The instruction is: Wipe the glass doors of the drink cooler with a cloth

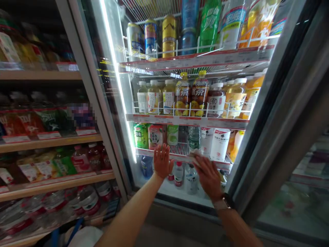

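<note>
My left hand (pixel 162 160) is raised flat, fingers stretched upward, in front of the lower shelf edge of a lit drinks fridge (pixel 164 120). Reflections lie over the shelves, as on a glass door. I cannot tell whether the palm touches the glass. My right hand (pixel 208 176), with a dark watch (pixel 227 201) at the wrist, is to the right at a similar height. Under its slightly blurred fingers is a pale, thin cloth-like piece (pixel 195 154). Behind the hands are a clear green-tinted bottle (pixel 194 139) and white cartons (pixel 220 144).
Cans (pixel 169 37) and large bottles stand on the fridge's top shelf, tea bottles (pixel 199 94) on the middle one. Left of the metal frame (pixel 89 89) are wooden shelves (pixel 51 143) of bottled drinks. A dark door frame (pixel 280 116) borders the right side.
</note>
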Action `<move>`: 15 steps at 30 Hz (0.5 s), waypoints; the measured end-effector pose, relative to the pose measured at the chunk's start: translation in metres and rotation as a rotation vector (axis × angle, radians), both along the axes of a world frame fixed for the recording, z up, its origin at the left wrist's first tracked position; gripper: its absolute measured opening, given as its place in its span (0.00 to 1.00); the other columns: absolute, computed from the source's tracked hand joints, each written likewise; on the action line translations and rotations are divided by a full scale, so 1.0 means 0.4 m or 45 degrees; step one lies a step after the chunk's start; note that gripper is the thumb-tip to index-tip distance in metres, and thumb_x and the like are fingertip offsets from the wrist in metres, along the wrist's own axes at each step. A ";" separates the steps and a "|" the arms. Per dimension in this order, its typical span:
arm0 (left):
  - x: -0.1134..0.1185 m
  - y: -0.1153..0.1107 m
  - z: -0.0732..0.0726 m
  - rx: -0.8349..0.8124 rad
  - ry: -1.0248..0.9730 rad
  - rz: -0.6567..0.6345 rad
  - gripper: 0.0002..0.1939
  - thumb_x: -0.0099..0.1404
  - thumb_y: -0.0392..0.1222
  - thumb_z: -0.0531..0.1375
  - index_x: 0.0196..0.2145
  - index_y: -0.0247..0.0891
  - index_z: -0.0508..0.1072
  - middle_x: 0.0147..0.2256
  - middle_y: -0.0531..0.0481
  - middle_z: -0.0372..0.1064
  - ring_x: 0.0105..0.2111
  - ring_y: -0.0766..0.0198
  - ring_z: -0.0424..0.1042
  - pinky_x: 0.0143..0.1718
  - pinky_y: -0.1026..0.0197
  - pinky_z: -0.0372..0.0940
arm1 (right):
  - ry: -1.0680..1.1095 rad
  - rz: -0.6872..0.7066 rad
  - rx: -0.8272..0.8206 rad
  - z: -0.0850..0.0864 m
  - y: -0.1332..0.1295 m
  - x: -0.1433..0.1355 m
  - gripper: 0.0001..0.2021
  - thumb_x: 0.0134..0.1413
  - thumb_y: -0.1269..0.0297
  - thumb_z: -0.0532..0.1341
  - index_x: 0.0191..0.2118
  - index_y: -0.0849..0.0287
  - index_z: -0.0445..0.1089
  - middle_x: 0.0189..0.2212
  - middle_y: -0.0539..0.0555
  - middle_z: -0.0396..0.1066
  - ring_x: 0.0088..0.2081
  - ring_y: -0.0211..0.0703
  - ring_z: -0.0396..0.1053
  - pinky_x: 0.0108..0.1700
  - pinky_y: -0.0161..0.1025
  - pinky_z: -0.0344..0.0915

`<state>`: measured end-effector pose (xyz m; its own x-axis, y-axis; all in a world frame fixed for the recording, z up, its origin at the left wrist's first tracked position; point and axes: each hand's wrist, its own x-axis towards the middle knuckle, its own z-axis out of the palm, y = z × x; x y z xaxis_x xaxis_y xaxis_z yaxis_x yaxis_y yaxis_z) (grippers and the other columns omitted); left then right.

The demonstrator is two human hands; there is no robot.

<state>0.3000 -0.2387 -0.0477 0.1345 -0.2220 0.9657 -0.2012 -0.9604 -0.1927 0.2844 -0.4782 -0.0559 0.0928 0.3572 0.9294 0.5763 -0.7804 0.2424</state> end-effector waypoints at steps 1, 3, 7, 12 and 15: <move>0.000 -0.002 0.001 -0.007 0.001 0.002 0.34 0.72 0.48 0.46 0.69 0.32 0.40 0.68 0.38 0.45 0.69 0.50 0.38 0.67 0.45 0.44 | -0.042 -0.062 0.171 0.023 -0.024 0.008 0.24 0.63 0.76 0.54 0.62 0.53 0.63 0.64 0.54 0.60 0.66 0.48 0.54 0.69 0.51 0.48; -0.003 -0.008 0.004 -0.023 0.010 -0.009 0.34 0.72 0.47 0.46 0.70 0.33 0.40 0.69 0.39 0.44 0.70 0.50 0.37 0.67 0.45 0.43 | -0.149 -0.139 0.472 0.057 -0.061 0.021 0.27 0.62 0.75 0.55 0.66 0.54 0.58 0.68 0.59 0.51 0.67 0.55 0.53 0.67 0.55 0.53; -0.036 -0.017 0.009 -0.059 0.097 -0.042 0.34 0.71 0.46 0.48 0.69 0.33 0.41 0.69 0.40 0.42 0.70 0.51 0.37 0.68 0.45 0.40 | -0.195 -0.085 0.621 0.051 -0.049 0.027 0.28 0.62 0.74 0.55 0.66 0.54 0.57 0.66 0.61 0.56 0.65 0.57 0.57 0.64 0.57 0.59; -0.080 0.023 -0.013 -0.134 0.159 0.041 0.33 0.71 0.43 0.50 0.69 0.37 0.43 0.69 0.41 0.41 0.70 0.52 0.37 0.69 0.44 0.36 | 0.010 0.188 0.073 -0.039 0.060 0.003 0.24 0.64 0.77 0.52 0.61 0.50 0.65 0.56 0.53 0.71 0.63 0.43 0.61 0.66 0.47 0.56; -0.073 0.071 -0.033 -0.096 0.164 0.084 0.33 0.71 0.42 0.50 0.69 0.38 0.43 0.70 0.43 0.35 0.70 0.52 0.35 0.69 0.44 0.33 | 0.039 0.333 -0.226 -0.071 0.089 -0.005 0.21 0.65 0.75 0.51 0.58 0.51 0.68 0.56 0.51 0.71 0.62 0.38 0.61 0.66 0.43 0.56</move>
